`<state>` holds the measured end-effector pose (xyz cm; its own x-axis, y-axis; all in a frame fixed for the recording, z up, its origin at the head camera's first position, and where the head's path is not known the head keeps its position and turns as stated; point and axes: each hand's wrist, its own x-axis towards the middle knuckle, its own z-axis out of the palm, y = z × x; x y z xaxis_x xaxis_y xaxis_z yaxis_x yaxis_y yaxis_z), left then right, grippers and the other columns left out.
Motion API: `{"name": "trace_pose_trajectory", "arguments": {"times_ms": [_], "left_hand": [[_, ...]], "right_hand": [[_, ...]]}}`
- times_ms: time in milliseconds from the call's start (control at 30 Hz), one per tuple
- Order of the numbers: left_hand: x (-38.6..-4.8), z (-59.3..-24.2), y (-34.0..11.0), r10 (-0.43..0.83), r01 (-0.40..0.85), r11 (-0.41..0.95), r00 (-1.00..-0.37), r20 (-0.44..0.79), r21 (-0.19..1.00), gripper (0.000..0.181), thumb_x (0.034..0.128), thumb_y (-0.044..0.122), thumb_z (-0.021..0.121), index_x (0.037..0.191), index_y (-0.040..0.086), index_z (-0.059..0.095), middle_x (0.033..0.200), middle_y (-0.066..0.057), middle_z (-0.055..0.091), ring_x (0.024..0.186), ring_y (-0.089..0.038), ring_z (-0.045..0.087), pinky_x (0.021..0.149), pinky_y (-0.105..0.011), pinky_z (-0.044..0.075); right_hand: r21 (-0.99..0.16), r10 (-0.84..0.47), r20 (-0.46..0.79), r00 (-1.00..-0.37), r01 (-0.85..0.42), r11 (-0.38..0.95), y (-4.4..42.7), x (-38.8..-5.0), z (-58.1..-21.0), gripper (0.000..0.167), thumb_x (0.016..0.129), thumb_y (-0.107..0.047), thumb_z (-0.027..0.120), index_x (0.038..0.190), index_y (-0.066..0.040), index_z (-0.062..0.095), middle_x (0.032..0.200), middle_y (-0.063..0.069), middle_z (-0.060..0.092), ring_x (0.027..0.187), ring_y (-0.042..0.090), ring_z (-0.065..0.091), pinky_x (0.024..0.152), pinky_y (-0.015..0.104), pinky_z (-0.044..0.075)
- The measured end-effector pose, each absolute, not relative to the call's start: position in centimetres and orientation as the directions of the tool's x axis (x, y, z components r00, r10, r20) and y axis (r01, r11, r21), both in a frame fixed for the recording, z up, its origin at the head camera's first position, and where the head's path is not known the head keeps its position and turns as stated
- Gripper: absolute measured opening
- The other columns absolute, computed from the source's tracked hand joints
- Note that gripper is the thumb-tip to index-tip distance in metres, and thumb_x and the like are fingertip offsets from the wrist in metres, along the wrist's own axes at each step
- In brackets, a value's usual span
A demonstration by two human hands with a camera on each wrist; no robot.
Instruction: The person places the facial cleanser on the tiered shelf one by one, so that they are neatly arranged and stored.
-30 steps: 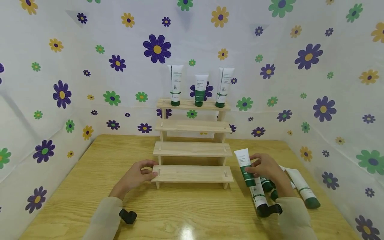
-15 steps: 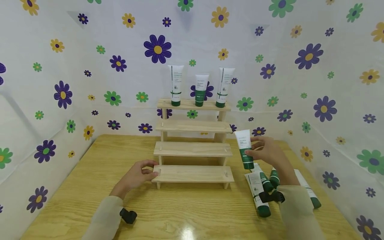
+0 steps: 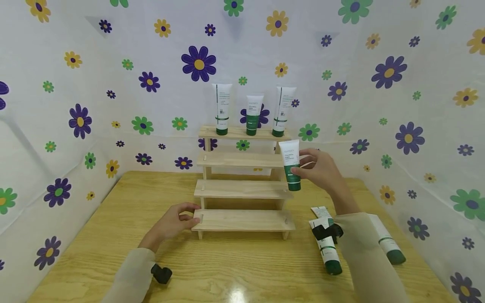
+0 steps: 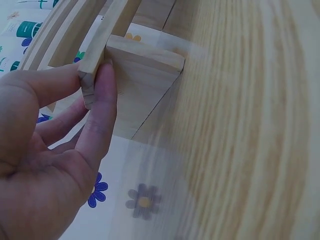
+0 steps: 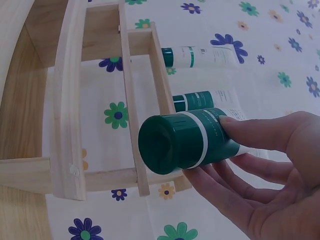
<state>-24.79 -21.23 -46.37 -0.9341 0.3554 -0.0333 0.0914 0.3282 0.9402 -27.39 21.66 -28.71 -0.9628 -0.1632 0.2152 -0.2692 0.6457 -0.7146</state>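
head view: hands [image 3: 172, 221] [image 3: 322, 169] pinch rack [image 3: 242, 219] (left), tube [image 3: 289, 158] (right); three tubes [image 3: 252, 122] top the rack, sleeve [image 3: 365, 240] overlapping lying tubes [image 3: 329, 252].

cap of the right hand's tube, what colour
Dark green cap, best seen in the right wrist view.

A small white-and-green tube [image 3: 290, 162] is held cap [image 3: 294, 186] down, slightly tilted, in the right hand [image 3: 320, 168], before the right end of a pale wooden stand [image 3: 243, 188]. The stand rises in four steps from the surface [image 3: 227, 267], its lowest shelf [image 3: 243, 220] gripped at the left end by the left hand [image 3: 175, 221].
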Motion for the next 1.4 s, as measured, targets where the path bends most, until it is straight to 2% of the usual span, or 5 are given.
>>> {"name": "trace_pose_trajectory", "arguments": {"times_ms": [333, 833, 1400], "left_hand": [[-24.9, -46.5, -21.3, 0.365, 0.1, 0.32, -0.931, -0.025, 0.942, 0.049, 0.1012, 0.016, 0.068, 0.143, -0.003, 0.052, 0.134, -0.025, 0.059, 0.104, -0.02, 0.07, 0.082, -0.028, 0.06], [-24.7, -46.4, -21.0, 0.343, 0.062, 0.327, -0.937, -0.057, 0.943, 0.049, 0.101, 0.017, 0.068, 0.144, 0.001, 0.053, 0.138, -0.022, 0.058, 0.107, -0.019, 0.07, 0.085, -0.03, 0.06], [-24.8, -46.4, -21.0, 0.321, 0.037, 0.353, -0.944, -0.084, 0.935, 0.047, 0.1012, 0.018, 0.068, 0.144, 0.003, 0.053, 0.137, -0.02, 0.059, 0.104, -0.018, 0.068, 0.085, -0.031, 0.059]], "right_hand": [[-0.705, -0.133, 0.298, -0.945, -0.312, 0.637, 19.0, -28.9, -27.7, 0.055, 0.092, -0.015, 0.077, 0.142, -0.002, 0.056, 0.123, 0.028, 0.068, 0.107, 0.043, 0.071, 0.092, 0.053, 0.06], [-0.755, -0.107, 0.347, -0.932, -0.346, 0.557, 15.9, -30.4, -27.3, 0.052, 0.092, -0.014, 0.078, 0.139, -0.004, 0.057, 0.127, 0.024, 0.068, 0.109, 0.041, 0.07, 0.097, 0.053, 0.058], [-0.759, -0.103, 0.4, -0.911, -0.392, 0.52, 13.5, -31.5, -27.8, 0.049, 0.091, -0.01, 0.08, 0.134, -0.004, 0.059, 0.121, 0.022, 0.07, 0.104, 0.039, 0.072, 0.096, 0.05, 0.059]]}}
